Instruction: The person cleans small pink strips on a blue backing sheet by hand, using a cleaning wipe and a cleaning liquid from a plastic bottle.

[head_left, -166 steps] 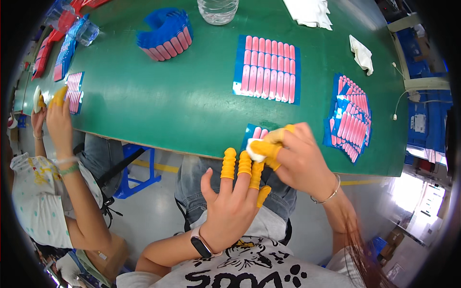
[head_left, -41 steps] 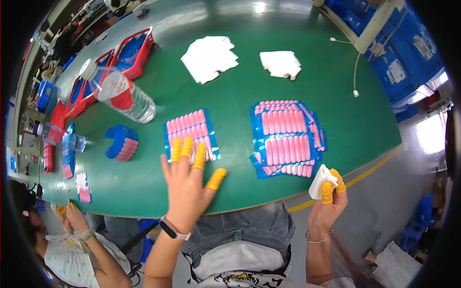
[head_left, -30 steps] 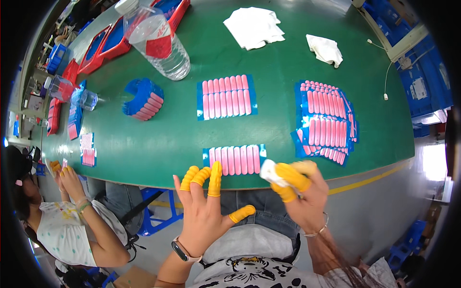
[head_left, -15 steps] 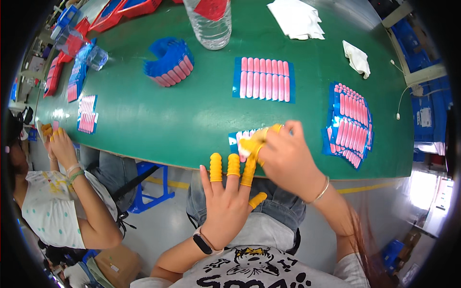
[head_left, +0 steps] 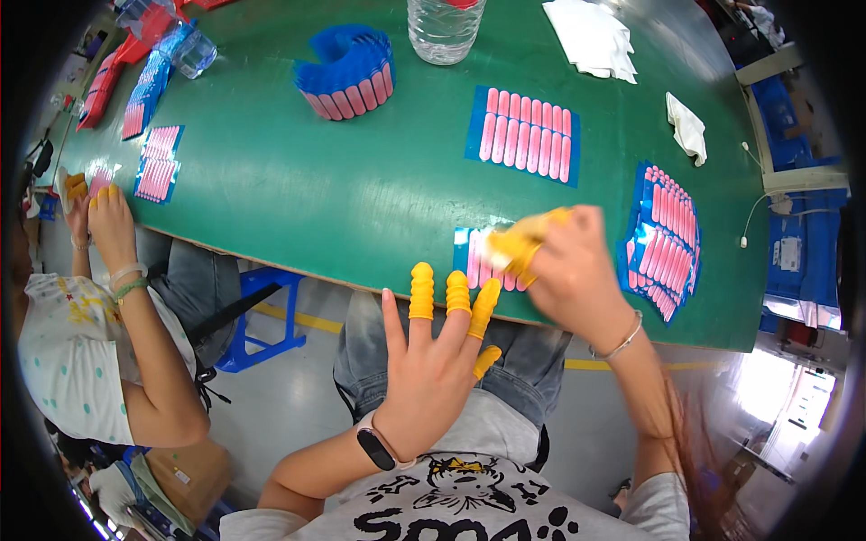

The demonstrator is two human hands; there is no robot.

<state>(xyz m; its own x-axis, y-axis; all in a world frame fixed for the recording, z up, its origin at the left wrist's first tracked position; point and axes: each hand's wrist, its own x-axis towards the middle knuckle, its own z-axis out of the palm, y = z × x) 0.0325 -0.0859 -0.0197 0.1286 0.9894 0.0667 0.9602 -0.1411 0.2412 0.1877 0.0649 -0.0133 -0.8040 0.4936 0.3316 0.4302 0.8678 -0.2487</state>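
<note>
Right hand sweeps in over the pink-blue sheet, pinching a blurred white wad; left hand spread, empty, at its seven o'clock.

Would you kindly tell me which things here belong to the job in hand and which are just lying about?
Seemingly part of the job:
white wad in the right hand
nearest pink-strip sheet
flat sheet beyond
heap of sheets, right
yellow finger cots
white cloths, perhaps spares

Seemingly just lying about:
clear bottle
cardboard box

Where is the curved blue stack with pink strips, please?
In the head view, that curved stack stands left of the clear plastic bottle, on the green table.
</note>
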